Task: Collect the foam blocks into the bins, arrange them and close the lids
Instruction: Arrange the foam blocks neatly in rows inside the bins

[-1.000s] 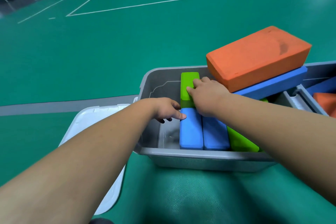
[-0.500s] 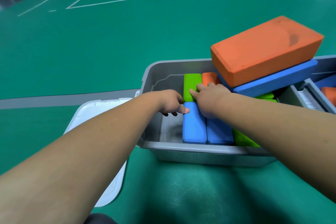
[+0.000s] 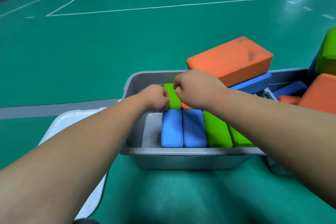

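A person leans over a grey bin on a green court floor, both bare arms reaching into it. A white lid lies flat just left of the bin, partly under the left forearm. At the bin's far right corner a large orange block sits on a blue slab, the pair riding well above the rim. Beyond the bin's right end, further orange, blue and green blocks are piled in what looks to be a second bin. Inside the bin, along its near wall, two blue blocks stand on edge side by side, with two green ones leaning to their right; bare bin bottom shows to their left. Behind that row, toward the far wall, stands a green block. The left hand, fingers curled, touches that block's left side; the right hand is closed loosely at its right side, above it. Whether either hand truly grips the block cannot be told. The step appears to be arranging: seating this block squarely in the back row. Next, by this reckoning, the stacked blocks at the far right corner must come down below the rim before the lid can close.
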The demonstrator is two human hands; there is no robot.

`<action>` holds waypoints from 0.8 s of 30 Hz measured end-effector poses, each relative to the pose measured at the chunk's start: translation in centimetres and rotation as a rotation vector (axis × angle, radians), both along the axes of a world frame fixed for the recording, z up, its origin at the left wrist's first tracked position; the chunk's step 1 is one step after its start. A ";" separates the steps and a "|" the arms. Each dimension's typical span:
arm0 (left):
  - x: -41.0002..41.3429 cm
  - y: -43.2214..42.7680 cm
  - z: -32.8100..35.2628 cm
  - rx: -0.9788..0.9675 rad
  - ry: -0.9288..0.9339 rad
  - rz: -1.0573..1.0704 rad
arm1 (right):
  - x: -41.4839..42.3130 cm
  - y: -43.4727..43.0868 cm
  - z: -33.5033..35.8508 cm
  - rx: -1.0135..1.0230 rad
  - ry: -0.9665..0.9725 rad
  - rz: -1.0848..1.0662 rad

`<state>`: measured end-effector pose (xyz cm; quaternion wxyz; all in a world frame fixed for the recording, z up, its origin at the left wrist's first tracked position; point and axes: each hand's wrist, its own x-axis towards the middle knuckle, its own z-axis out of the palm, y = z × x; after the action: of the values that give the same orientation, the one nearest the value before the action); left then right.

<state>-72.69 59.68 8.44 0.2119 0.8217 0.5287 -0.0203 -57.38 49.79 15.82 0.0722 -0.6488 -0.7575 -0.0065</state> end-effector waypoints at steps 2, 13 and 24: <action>1.4 -0.1 0.4 -0.039 -0.141 0.032 | 1.8 -0.2 1.3 0.155 0.061 -0.046; 9.1 -2.8 2.7 -0.419 -0.805 0.293 | 13.6 -1.2 1.1 0.396 -0.020 -0.549; 7.4 -3.1 3.9 -0.217 -0.890 0.525 | 13.5 -0.6 1.8 0.420 0.478 -0.583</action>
<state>-65.24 56.60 12.36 0.4976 0.5641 0.5705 0.3298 -43.93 49.14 17.59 0.3712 -0.7902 -0.4867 -0.0304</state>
